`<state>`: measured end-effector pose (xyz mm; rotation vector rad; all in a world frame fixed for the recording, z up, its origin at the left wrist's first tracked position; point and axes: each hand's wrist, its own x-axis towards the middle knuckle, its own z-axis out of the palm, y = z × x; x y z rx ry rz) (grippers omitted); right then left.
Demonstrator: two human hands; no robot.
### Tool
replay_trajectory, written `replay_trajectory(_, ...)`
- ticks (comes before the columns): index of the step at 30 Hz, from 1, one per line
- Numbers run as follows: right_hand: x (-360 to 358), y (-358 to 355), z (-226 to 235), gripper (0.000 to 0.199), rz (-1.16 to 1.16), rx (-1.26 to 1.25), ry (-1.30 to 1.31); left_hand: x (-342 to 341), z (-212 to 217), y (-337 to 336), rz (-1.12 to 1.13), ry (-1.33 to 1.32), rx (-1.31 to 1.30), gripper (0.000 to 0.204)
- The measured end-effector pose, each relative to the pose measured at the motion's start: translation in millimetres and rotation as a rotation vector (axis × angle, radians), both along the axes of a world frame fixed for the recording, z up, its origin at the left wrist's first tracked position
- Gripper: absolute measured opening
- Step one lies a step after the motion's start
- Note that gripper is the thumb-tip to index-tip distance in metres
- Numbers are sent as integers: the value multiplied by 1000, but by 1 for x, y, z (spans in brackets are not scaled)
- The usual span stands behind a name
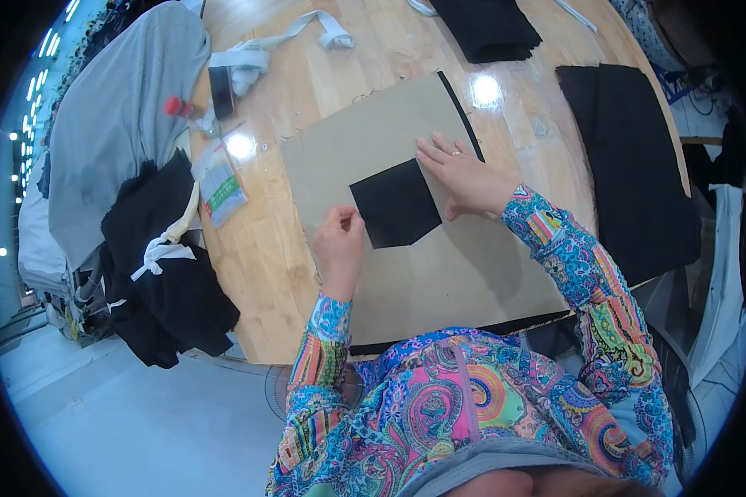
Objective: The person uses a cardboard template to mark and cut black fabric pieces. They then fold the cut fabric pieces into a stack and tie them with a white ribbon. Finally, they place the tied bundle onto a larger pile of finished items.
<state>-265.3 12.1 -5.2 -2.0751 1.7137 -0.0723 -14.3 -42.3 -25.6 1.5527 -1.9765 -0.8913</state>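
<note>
A black five-sided fabric piece (pixel 395 205) lies on a large tan cardboard sheet (pixel 365 137) on the wooden table (pixel 265 248). My right hand (pixel 464 176) rests flat with fingers spread, pressing the right edge of the black piece. My left hand (pixel 338 242) sits just left of the piece with thumb and fingers pinched together; what it pinches is too small to make out. Black fabric shows under the cardboard's near and right edges.
A big black fabric panel (pixel 630 157) lies at the right and a folded black stack (pixel 487 29) at the back. Grey and black cloth (pixel 133 124) hangs over the left edge, with white straps (pixel 265 45), a small plastic packet (pixel 221 192) and a red-capped item (pixel 178 107) nearby.
</note>
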Motion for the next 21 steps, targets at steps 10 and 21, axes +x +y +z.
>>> replay_trajectory(10,0,-1,-4,107,-5,9,16,28,3,51,-37,25,84,9)
replay_trajectory(21,-2,-2,-3,109,2,22,-4,-12,-1,-33,101,105,2,16)
